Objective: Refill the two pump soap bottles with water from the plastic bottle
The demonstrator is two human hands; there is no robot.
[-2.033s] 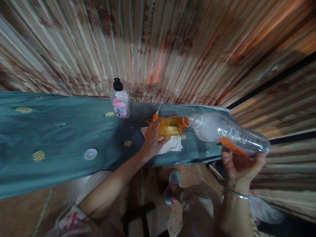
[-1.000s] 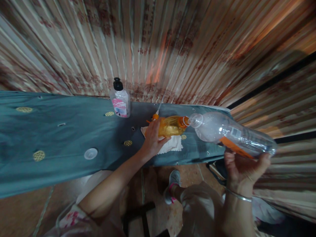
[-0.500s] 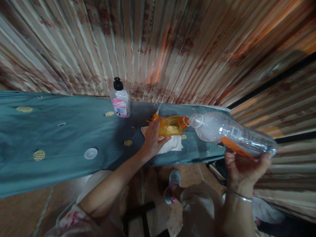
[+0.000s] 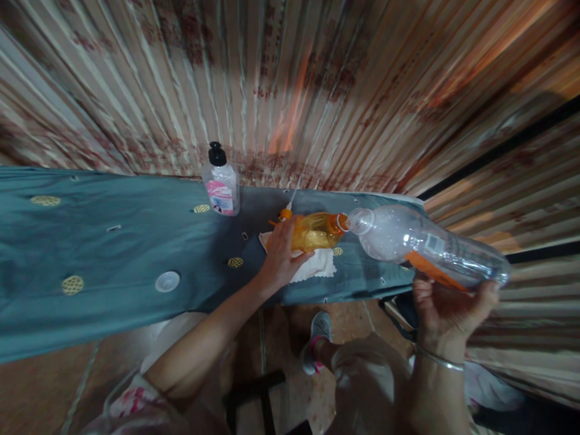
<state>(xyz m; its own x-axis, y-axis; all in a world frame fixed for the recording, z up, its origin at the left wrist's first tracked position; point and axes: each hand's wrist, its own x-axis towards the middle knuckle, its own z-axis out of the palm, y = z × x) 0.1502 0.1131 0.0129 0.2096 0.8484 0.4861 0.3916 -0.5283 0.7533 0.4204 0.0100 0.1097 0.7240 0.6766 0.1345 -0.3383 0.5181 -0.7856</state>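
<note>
**Clear bottle tipped mouth to mouth against the orange one**

We see the left hand [image 4: 281, 257] wrapped around the base end of a small orange bottle [image 4: 315, 231], which lies nearly flat, resting over a white cloth [image 4: 317, 266] on the blue-grey cover [image 4: 113, 254] of a long, narrow board. The fingers close over the bottle's upper side and the thumb reaches out along the cloth below it. The orange bottle holds yellow-orange liquid, and its neck points to the person's right.

The right hand [image 4: 446, 308] cups a large clear plastic bottle [image 4: 426, 244] from underneath, fingers curled up around its far end, out past the board's end. This bottle is tilted down toward the left, and its open mouth meets the neck of the orange bottle. It carries an orange patch on its lower side. Whether anything is passing between the two bottles we cannot tell; the clear one looks hazy inside near its shoulder.

A thin white tube with an orange fitting [image 4: 286, 208] lies just behind the orange bottle. Further back stands a small bottle with a black cap and pink label [image 4: 220, 184], upright near the patterned curtain [image 4: 290, 90]. A round white lid [image 4: 167, 281] lies on the cover, well apart to the left.
</note>
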